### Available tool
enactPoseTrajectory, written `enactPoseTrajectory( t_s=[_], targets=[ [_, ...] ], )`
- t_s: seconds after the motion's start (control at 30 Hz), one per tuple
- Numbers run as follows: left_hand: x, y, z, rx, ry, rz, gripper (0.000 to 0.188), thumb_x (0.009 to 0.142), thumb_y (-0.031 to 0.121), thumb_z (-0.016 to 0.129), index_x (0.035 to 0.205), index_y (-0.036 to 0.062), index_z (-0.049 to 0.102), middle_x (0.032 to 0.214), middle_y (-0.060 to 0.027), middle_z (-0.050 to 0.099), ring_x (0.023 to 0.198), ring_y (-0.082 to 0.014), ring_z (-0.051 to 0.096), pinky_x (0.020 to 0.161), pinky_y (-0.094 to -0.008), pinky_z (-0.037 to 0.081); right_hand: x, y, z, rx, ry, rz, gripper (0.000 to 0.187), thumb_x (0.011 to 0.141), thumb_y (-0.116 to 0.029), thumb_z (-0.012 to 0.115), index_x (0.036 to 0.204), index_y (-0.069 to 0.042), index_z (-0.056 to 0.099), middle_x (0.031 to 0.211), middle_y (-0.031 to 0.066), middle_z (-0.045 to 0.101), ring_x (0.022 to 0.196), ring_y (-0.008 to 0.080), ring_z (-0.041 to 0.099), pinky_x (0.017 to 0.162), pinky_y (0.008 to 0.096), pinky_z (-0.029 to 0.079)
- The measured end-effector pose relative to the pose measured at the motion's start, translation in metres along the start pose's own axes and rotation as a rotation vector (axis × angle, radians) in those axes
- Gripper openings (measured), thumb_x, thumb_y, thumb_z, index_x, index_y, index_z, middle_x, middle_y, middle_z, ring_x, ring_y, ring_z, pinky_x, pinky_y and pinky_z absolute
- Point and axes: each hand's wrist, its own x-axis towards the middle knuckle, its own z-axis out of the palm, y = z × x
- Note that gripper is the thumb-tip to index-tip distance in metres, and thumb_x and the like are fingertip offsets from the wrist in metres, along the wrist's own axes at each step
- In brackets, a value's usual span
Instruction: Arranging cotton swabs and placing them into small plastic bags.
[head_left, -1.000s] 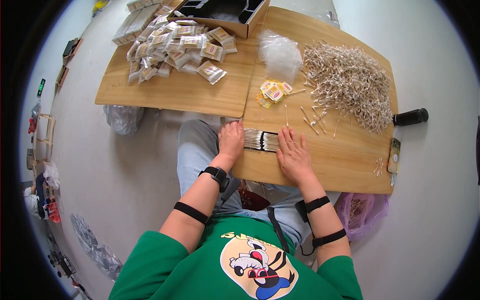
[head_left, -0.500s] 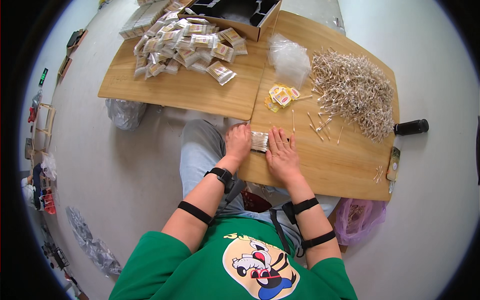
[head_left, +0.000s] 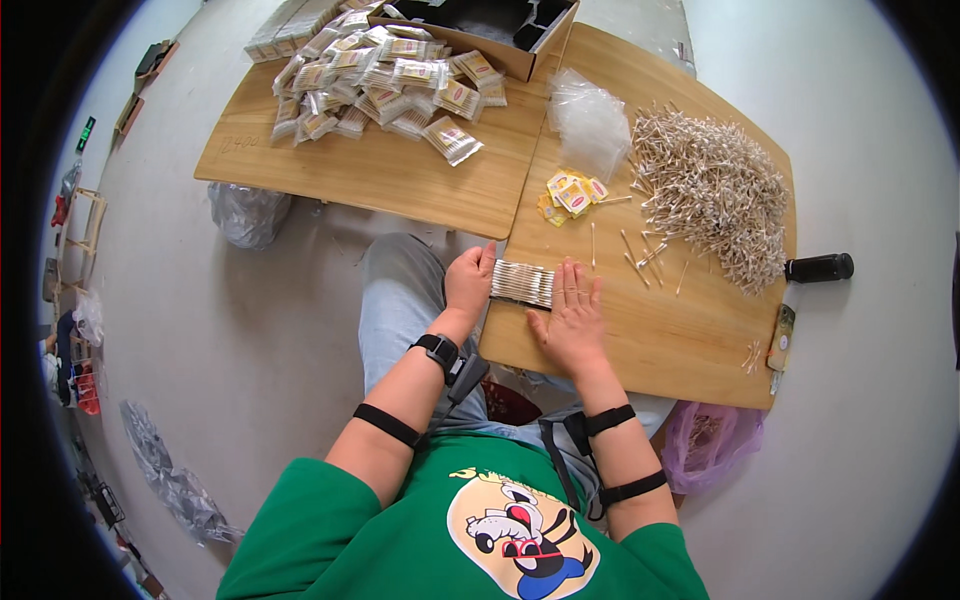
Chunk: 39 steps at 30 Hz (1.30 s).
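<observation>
Swabs point(head_left: 522, 282): pale, side-by-side flat row, dark strip point(head_left: 521, 303) along near edge; on table point(head_left: 660, 345). Left hand point(head_left: 468, 279): fingers curled, grip unclear. Right hand point(head_left: 573, 322): fingers extended flat.

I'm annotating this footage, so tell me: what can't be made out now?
In the head view:
Whatever lies under the right hand: covered by it.
Far side of the cardboard box: cut off by the upper edge.
Exact count in the cotton swab heap: too small, overlapping.
</observation>
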Motion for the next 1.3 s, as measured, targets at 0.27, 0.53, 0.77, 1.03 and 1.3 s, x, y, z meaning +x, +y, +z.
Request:
enactPoseTrajectory(
  t_s=[0.27, 0.53, 0.77, 1.03, 1.3],
  targets=[
    [-0.002, 0.004, -0.001, 0.019, 0.064, 0.093, 0.054, 0.099, 0.044, 0.052, 0.067, 0.0007, 0.05, 0.065, -0.0214, 0.053, 0.062, -0.0411, 0.051, 0.057, -0.0463, 0.041, 0.009, -0.024, 0.001, 0.078, 0.01, -0.005, 0.088, 0.092, -0.056, 0.046, 0.15, 0.006, 0.022, 0.16, 0.0198, 0.018, 0.15, 0.0304, 0.013, 0.12, 0.0508, 0.003],
    [0.0, -0.014, -0.003, -0.231, 0.168, 0.102, 0.05, 0.1, 0.044, 0.052, 0.074, 0.001, 0.053, 0.063, -0.0088, 0.054, 0.053, -0.0185, 0.051, 0.052, -0.0352, 0.043, -0.003, -0.017, 0.0, 0.136, 0.047, -0.025, 0.085, 0.093, -0.05, 0.05, 0.15, 0.006, 0.023, 0.157, 0.0228, 0.022, 0.148, 0.0345, 0.017, 0.12, 0.0507, 0.006],
    [-0.021, -0.016, -0.024, -0.42, -0.163, -0.275, 0.044, 0.098, 0.046, 0.056, 0.081, 0.0056, 0.056, 0.061, 0.0019, 0.052, 0.046, -0.0056, 0.044, 0.042, -0.0227, 0.035, -0.018, -0.019, -0.006, 0.09, 0.022, -0.064, 0.085, 0.092, -0.05, 0.051, 0.149, 0.008, 0.024, 0.157, 0.0227, 0.023, 0.148, 0.0342, 0.017, 0.12, 0.0513, 0.007],
    [-0.027, -0.015, -0.004, -0.428, -0.023, -0.131, 0.048, 0.095, 0.045, 0.062, 0.082, -0.0008, 0.062, 0.068, -0.0015, 0.059, 0.065, -0.0093, 0.049, 0.061, -0.0279, 0.046, -0.014, -0.032, -0.004, 0.12, 0.015, -0.04, 0.087, 0.091, -0.051, 0.051, 0.148, 0.009, 0.024, 0.157, 0.0236, 0.022, 0.149, 0.0338, 0.015, 0.12, 0.0513, 0.005],
    [-0.032, 0.003, -0.031, -0.637, -0.237, -0.411, 0.038, 0.098, 0.043, 0.056, 0.084, 0.0081, 0.058, 0.066, 0.0023, 0.056, 0.06, -0.0049, 0.052, 0.055, -0.0224, 0.042, -0.016, -0.03, -0.001, 0.145, 0.057, -0.039, 0.083, 0.09, -0.046, 0.055, 0.148, 0.008, 0.027, 0.156, 0.0229, 0.025, 0.148, 0.0337, 0.018, 0.12, 0.0511, 0.008]
  ],
)
